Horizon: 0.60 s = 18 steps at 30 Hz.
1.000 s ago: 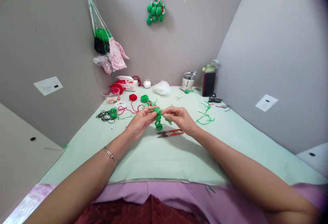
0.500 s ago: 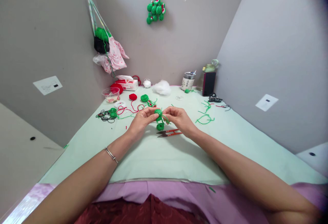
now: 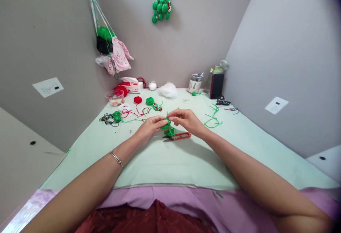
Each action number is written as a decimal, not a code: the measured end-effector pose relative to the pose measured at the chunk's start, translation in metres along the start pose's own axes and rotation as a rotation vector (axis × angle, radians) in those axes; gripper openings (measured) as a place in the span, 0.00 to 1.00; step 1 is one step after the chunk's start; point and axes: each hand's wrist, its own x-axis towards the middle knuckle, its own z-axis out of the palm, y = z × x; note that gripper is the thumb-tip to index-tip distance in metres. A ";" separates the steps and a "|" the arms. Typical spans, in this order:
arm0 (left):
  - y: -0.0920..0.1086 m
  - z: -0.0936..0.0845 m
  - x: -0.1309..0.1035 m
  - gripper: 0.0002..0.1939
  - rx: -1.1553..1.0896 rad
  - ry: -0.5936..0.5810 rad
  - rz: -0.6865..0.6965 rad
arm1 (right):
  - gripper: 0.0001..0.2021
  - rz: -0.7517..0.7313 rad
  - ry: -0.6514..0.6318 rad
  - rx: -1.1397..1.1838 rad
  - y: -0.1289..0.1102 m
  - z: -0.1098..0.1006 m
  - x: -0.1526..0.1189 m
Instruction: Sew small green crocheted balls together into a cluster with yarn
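Observation:
My left hand [image 3: 152,128] pinches a small green crocheted piece [image 3: 165,124] between thumb and fingers. More green crochet and loose yarn ends hang below it, near the orange-handled thread snips [image 3: 182,135] lying on the table. Close against the top of the piece, my right hand [image 3: 183,120] has its thumb and forefinger pressed together. A thin upright line shows at those fingertips; whether it is yarn or a needle I cannot tell. Behind the hands lie a green yarn ball [image 3: 150,101] and a small red, white and green crocheted piece [image 3: 157,107].
A red yarn ball [image 3: 137,99], tangled black yarn [image 3: 108,119] and a plastic tub [image 3: 115,98] lie left. White stuffing [image 3: 167,90], a tissue box [image 3: 133,86], a pen jar [image 3: 195,83] and a phone [image 3: 216,86] stand at the back. Green yarn scraps [image 3: 213,122] lie right.
My right hand has moved slightly left, up against the top of the green piece. The piece has turned in my left hand, and its hanging part now lies over the snips.

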 end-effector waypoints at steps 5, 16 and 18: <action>0.001 0.002 -0.001 0.15 -0.005 -0.048 -0.038 | 0.09 0.017 0.053 0.131 -0.002 -0.002 0.003; 0.002 0.006 -0.005 0.16 0.008 -0.226 -0.103 | 0.19 0.136 -0.001 0.507 -0.018 -0.016 0.003; 0.002 0.006 -0.005 0.16 0.013 -0.251 -0.105 | 0.19 0.074 0.124 0.553 -0.019 -0.024 0.006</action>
